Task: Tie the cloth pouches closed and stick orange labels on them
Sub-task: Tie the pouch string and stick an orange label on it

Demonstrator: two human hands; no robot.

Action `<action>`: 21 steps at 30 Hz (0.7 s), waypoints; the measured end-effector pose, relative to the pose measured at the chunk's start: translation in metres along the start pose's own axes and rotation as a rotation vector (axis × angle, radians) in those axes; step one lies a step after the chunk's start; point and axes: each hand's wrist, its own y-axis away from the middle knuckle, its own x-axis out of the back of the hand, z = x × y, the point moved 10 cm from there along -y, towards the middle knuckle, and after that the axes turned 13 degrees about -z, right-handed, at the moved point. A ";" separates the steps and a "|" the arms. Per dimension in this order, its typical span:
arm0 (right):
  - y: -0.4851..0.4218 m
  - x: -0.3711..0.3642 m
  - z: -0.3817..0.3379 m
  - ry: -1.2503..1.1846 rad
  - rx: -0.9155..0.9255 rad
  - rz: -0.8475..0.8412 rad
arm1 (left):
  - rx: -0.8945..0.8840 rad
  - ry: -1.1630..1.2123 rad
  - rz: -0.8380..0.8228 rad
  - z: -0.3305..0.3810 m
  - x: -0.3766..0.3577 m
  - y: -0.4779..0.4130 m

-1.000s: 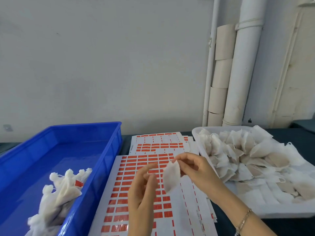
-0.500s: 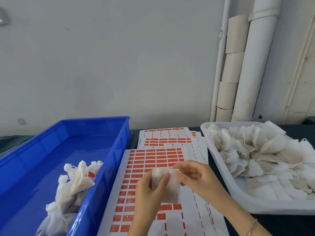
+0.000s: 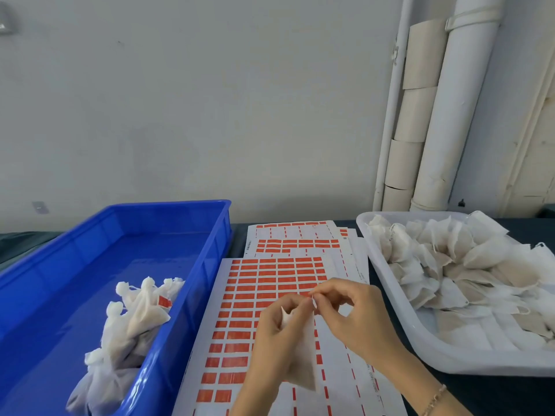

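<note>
While the left hand (image 3: 270,340) curls round the cloth pouch (image 3: 305,357), we note the neck now bunched; half a second ago the cloth was spread flat between both hands. We log the right hand (image 3: 357,319) pinching the pouch's top edge between thumb and forefinger. The pouch is held just above the orange label sheets (image 3: 270,283), mid-table. At left, the tied pouches (image 3: 135,316) lie unmoved in the blue bin (image 3: 90,241); at right, the untied pouches (image 3: 468,265) are heaped in the white tray (image 3: 420,334).
</note>
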 end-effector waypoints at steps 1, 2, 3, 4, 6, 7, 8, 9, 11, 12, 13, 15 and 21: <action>-0.001 0.002 -0.002 0.016 0.009 0.020 | -0.009 0.013 -0.018 0.001 -0.003 0.001; -0.003 0.005 -0.004 0.025 0.012 0.045 | -0.018 0.040 -0.035 0.003 -0.006 0.002; -0.004 0.009 -0.003 0.024 0.009 0.076 | -0.033 0.069 -0.055 0.004 -0.008 0.003; -0.006 0.013 -0.001 0.018 0.001 0.108 | -0.053 0.084 -0.081 0.006 -0.012 0.004; -0.010 0.019 0.003 0.012 -0.017 0.158 | -0.083 0.078 -0.098 0.009 -0.017 0.008; -0.011 0.019 0.005 0.011 -0.024 0.167 | -0.086 0.079 -0.092 0.009 -0.018 0.009; -0.013 0.017 0.008 0.009 -0.032 0.166 | -0.079 0.081 -0.091 0.007 -0.018 0.008; -0.014 0.014 0.011 0.007 -0.043 0.159 | -0.063 0.084 -0.106 0.004 -0.020 0.007; -0.016 0.009 0.018 -0.002 -0.068 0.161 | -0.005 0.127 -0.134 -0.007 -0.023 0.005; -0.017 0.009 0.023 -0.013 -0.081 0.174 | 0.040 0.171 -0.121 -0.016 -0.022 0.005; -0.018 0.010 0.028 -0.026 -0.096 0.190 | 0.100 0.210 -0.089 -0.027 -0.019 0.004; -0.020 0.012 0.041 -0.049 -0.135 0.216 | 0.258 0.287 -0.056 -0.050 -0.016 0.000; -0.011 -0.008 0.095 -0.167 -0.270 0.272 | 0.433 0.413 -0.100 -0.102 -0.006 -0.012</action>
